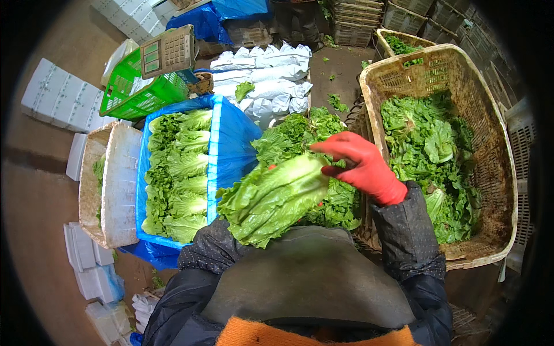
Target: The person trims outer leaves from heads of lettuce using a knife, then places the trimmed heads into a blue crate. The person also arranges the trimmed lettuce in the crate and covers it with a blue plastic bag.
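A head of romaine-type lettuce [277, 197] lies across in front of me, leafy end to the left and pale base to the right. My left hand [272, 167] is nearly all hidden beneath it; small bits of red glove show at its edges. Red-gloved too, my right hand [365, 166] has thumb and fingers apart around the air by the base; whether the thumb touches the lettuce I cannot tell. Behind and below is a pile of loose green lettuce [342, 207]. At left, a blue-lined crate [210, 173] holds several lettuce heads laid in a column.
A big stained plastic basket [508, 173] of leaves stands at right. Beyond the pile lie white wrapped bundles [277, 73]. A scale [169, 52] rises beside a green crate [147, 99] at upper left. A whitish tub [123, 186] and white foam boxes [60, 99] are farther left.
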Available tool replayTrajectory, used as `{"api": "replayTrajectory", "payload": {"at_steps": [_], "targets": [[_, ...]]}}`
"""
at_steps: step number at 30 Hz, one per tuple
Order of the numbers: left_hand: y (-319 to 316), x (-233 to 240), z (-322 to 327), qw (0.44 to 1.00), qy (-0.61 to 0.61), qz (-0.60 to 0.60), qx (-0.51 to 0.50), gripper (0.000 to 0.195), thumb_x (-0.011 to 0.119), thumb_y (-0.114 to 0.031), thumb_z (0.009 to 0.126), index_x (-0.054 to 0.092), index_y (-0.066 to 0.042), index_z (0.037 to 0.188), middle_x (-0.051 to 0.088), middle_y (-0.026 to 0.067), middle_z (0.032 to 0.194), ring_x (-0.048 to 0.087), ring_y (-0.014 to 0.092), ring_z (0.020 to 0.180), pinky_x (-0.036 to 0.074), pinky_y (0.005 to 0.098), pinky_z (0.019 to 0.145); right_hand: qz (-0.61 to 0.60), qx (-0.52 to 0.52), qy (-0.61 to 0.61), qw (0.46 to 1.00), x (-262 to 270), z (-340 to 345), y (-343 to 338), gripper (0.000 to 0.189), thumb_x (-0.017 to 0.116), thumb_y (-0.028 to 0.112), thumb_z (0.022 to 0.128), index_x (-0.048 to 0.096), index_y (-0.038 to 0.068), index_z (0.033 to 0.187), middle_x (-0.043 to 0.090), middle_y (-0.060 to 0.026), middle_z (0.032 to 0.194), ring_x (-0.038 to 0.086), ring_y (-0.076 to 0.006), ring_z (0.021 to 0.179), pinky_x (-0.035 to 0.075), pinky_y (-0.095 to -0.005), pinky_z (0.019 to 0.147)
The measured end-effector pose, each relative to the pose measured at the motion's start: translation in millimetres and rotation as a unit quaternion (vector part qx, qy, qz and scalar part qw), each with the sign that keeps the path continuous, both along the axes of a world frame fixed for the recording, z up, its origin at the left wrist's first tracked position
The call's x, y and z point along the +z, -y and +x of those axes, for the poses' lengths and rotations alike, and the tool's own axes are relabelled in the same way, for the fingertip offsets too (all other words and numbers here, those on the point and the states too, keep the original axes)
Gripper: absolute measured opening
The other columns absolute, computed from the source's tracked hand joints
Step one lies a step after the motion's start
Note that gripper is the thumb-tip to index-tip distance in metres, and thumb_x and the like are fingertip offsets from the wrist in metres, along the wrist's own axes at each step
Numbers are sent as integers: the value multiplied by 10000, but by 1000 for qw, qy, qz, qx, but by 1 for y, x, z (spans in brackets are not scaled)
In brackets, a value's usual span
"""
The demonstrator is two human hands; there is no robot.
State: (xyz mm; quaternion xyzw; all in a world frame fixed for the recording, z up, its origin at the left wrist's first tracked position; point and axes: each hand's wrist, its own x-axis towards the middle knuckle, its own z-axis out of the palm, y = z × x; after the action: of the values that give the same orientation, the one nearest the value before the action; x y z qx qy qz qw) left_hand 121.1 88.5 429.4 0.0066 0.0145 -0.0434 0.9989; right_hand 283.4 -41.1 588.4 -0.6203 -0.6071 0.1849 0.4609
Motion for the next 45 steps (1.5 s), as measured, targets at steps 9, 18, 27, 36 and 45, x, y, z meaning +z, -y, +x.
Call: {"api": "replayTrajectory", "payload": {"at_steps": [9,18,27,36,45], "targets": [[18,-58,1,999,-9,-1,-45,422,465,-256,941,465,-48,1308,492,182,1304,503,271,1185,396,439,994,-3,-1,-451,893,-67,11,6,317,723,294,797,617,35,945,586,-56,818,566,-178,730,496,-362,640],[-11,16,-9,994,-29,90,61,535,523,-379,926,408,-85,1359,496,135,1305,496,226,1188,415,392,990,-170,-267,-442,839,-157,-3,44,630,631,354,867,400,60,1373,509,-109,1285,610,-148,832,439,-227,510],[-14,32,-12,746,-310,519,280,811,748,-177,785,265,-34,1420,437,138,1346,439,223,1212,381,357,1001,-194,-153,-525,815,-134,-58,27,482,759,199,749,521,56,1143,580,-22,940,554,-126,744,493,-281,550],[-20,47,-147,563,-550,385,483,820,731,-190,791,246,-10,1427,325,161,1438,332,238,1307,288,350,1069,-332,-2,-432,839,-124,-142,-92,660,761,135,737,413,-93,1250,595,-96,984,582,-154,742,488,-295,561],[-122,9,-353,-53,-666,710,223,687,623,-340,830,346,-100,1411,319,164,1457,269,387,1344,196,529,1090,-323,267,-296,859,-221,-383,-275,553,773,123,705,546,38,1202,620,-88,726,560,-136,547,460,-279,480]]}}
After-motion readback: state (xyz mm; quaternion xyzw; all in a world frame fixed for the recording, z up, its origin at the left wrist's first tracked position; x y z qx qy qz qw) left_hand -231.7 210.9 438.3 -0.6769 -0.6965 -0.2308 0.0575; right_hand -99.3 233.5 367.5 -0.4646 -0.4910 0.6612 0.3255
